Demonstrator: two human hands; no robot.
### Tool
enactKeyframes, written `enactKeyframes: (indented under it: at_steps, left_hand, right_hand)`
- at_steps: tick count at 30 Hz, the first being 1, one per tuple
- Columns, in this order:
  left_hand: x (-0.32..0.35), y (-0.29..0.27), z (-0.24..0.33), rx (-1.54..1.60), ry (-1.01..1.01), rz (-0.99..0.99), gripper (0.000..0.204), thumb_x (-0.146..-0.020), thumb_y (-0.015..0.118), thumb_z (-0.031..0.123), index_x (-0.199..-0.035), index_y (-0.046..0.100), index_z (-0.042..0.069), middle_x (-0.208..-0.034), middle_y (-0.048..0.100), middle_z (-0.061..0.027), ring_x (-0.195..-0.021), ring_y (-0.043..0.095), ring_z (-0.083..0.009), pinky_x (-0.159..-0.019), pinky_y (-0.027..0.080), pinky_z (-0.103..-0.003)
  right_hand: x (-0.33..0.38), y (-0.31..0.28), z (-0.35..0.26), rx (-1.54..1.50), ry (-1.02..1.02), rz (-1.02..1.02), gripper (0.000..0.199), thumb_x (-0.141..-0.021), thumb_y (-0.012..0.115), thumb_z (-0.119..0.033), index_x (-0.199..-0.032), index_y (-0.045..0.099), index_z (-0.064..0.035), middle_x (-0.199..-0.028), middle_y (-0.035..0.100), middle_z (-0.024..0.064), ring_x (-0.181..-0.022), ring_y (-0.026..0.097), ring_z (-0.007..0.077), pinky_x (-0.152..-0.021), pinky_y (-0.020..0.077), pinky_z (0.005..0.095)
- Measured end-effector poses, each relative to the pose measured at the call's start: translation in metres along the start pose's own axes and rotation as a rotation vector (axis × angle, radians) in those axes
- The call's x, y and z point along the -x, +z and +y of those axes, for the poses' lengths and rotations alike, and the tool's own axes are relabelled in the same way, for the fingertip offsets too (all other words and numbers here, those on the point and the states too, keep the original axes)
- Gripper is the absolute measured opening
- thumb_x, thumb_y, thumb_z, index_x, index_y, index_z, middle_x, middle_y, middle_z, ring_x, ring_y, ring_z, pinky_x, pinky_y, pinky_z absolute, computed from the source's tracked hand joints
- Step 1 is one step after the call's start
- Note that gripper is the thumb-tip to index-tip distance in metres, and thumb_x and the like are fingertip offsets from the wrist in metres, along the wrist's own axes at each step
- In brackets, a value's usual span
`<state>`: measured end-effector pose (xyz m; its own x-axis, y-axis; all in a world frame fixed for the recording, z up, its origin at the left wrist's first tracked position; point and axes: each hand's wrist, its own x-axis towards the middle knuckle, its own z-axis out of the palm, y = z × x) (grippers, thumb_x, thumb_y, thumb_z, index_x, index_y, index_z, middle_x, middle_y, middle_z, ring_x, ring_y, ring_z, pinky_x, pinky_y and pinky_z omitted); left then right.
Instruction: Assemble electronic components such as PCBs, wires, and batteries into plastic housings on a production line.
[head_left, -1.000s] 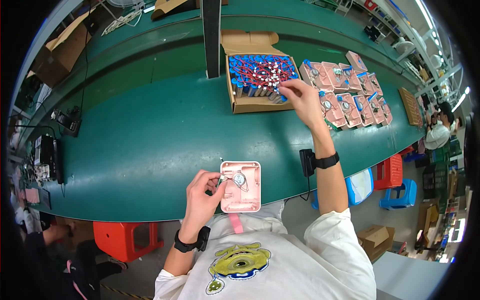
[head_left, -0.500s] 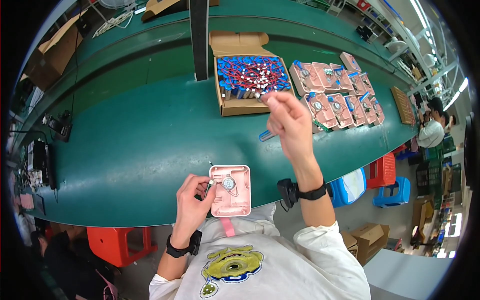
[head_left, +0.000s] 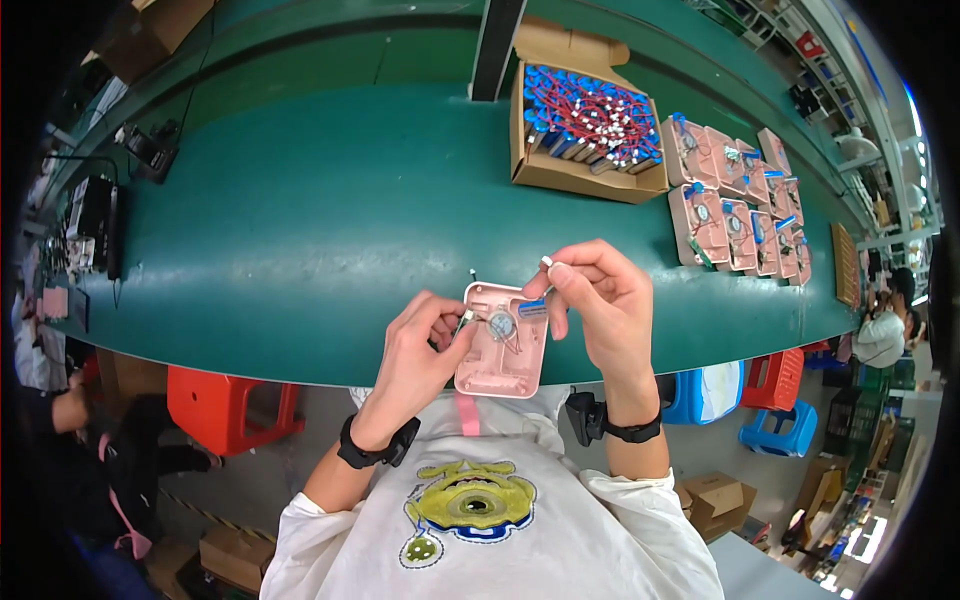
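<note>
A pink plastic housing [head_left: 492,382] lies at the table's front edge, its inside facing up. Within it sits a round silver speaker [head_left: 501,324] with thin wires. On the housing's left side my left hand [head_left: 413,340] pinches a small green circuit board [head_left: 465,319] with a white socket. My right hand [head_left: 607,305], over the upper right corner, is closed on a small white connector plug [head_left: 547,262] between thumb and fingertips. Beneath those fingers a blue battery [head_left: 533,309] shows at the housing's upper right; whether it rests there or hangs is unclear.
A cardboard box [head_left: 590,184] of blue batteries with red leads and white plugs stands beyond my right hand. Rows of pink housings [head_left: 700,225] with parts inside lie at the right. A dark post [head_left: 495,50] rises behind. Stools [head_left: 710,388] stand below the table's edge.
My right hand has come back from near the battery box to the housing, bringing the plug and blue battery. The left hand still pinches the circuit board. The whole view has shifted.
</note>
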<state>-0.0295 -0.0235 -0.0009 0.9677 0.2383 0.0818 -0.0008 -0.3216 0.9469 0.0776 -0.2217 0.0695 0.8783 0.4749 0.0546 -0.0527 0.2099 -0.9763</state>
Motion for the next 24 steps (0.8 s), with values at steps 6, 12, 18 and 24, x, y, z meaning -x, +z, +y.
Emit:
enactKeyframes:
  at_steps: [6, 12, 18, 24]
  left_hand:
    - [0.003, 0.000, 0.000, -0.023, -0.012, 0.004, 0.018, -0.091, 0.081, 0.001, -0.105, 0.072, -0.003, -0.090, 0.063, -0.0079, -0.070, 0.062, -0.0147, -0.063, 0.053, -0.029]
    - [0.004, 0.001, -0.002, -0.030, 0.011, 0.018, 0.017, -0.092, 0.080, 0.001, -0.106, 0.071, -0.004, -0.090, 0.064, -0.0086, -0.071, 0.063, -0.0156, -0.064, 0.053, -0.030]
    - [0.005, 0.002, 0.000, -0.013, -0.045, 0.025, 0.017, -0.094, 0.078, 0.001, -0.108, 0.071, -0.003, -0.091, 0.064, -0.0091, -0.072, 0.063, -0.0169, -0.065, 0.053, -0.031]
    - [0.006, 0.003, 0.002, 0.005, -0.077, 0.035, 0.015, -0.097, 0.074, -0.005, -0.112, 0.072, -0.005, -0.100, 0.068, -0.0087, -0.083, 0.068, -0.0141, -0.070, 0.056, -0.028]
  right_hand:
    - [0.001, 0.002, 0.002, -0.056, 0.021, -0.031, 0.012, -0.107, 0.065, -0.002, -0.115, 0.070, 0.0056, -0.091, 0.077, 0.0185, -0.064, 0.065, 0.0134, -0.057, 0.0508, 0.0259]
    - [-0.003, 0.018, -0.002, -0.060, 0.014, -0.081, 0.012, -0.105, 0.067, 0.000, -0.114, 0.071, 0.0060, -0.090, 0.077, 0.0158, -0.067, 0.065, 0.0124, -0.059, 0.0512, 0.0243]
    - [-0.005, 0.031, 0.007, 0.030, 0.031, -0.085, 0.008, -0.097, 0.075, 0.002, -0.105, 0.075, 0.0022, -0.091, 0.078, 0.0123, -0.069, 0.067, 0.0164, -0.065, 0.0516, 0.0284]
    - [0.008, 0.035, 0.023, 1.097, -0.515, -0.162, 0.015, -0.081, 0.084, -0.001, -0.094, 0.078, -0.0056, -0.089, 0.072, 0.0065, -0.084, 0.064, 0.0274, -0.085, 0.0476, 0.0405]
